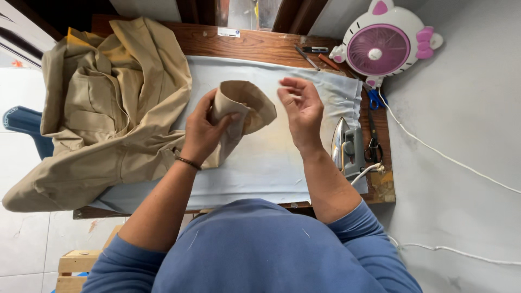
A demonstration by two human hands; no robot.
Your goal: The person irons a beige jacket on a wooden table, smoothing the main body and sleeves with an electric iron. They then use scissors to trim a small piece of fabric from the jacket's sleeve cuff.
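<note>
my left hand is clenched around the cuff end of a khaki sleeve, thumb and fingers wrapped over the folded cloth so the opening stands up as a rounded tube. my right hand hangs just beside that opening with fingers loosely curled and pinched together; it holds nothing i can make out, though something as fine as a thread would be too small to tell. the sleeve sits raised above the middle of the pale blue padded cloth that covers the wooden board.

the fabric looks like a medium cotton twill: light, soft, limp where it hangs, a bit stiffer at the doubled cuff edge, which i judge the best place to grip since it keeps its shape. not slippery, not fragile. the rest of the khaki garment lies bunched and creased to my left, spilling off the board.

to my right a metal iron stands on its side, smooth and shiny, near blue-handled scissors. a round pink and white fan sits at the far corner.
</note>
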